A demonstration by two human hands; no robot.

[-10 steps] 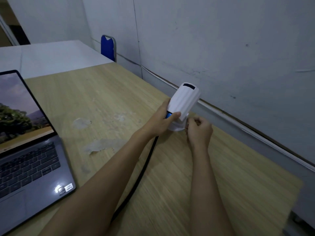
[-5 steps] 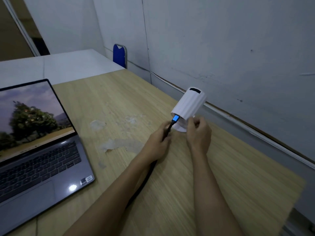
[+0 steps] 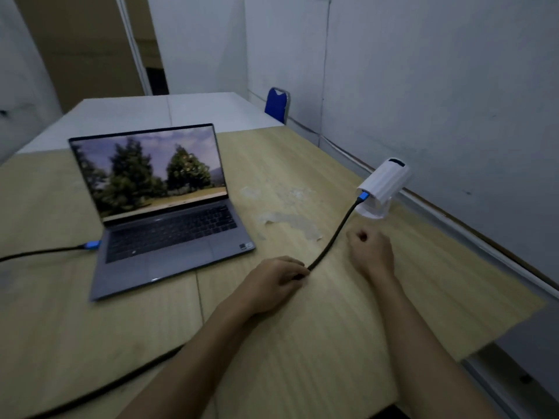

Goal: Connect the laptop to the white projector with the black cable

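Woodgrain table, cylindrical white projector

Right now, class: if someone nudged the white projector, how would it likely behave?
The white projector would probably tip easily: its tilted body sits on a small base. The plugged-in black cable looks fairly stiff, holding an arc, so tugging it could drag the projector.

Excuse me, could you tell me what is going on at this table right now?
A person is hooking an open laptop up to a white projector with a black cable. One blue-tipped plug sits in the projector's rear end and another at the laptop's left edge. The left hand rests on the wooden table over the cable, fingers curled around it. The right hand is loosely closed beside the cable, holding nothing, short of the projector.
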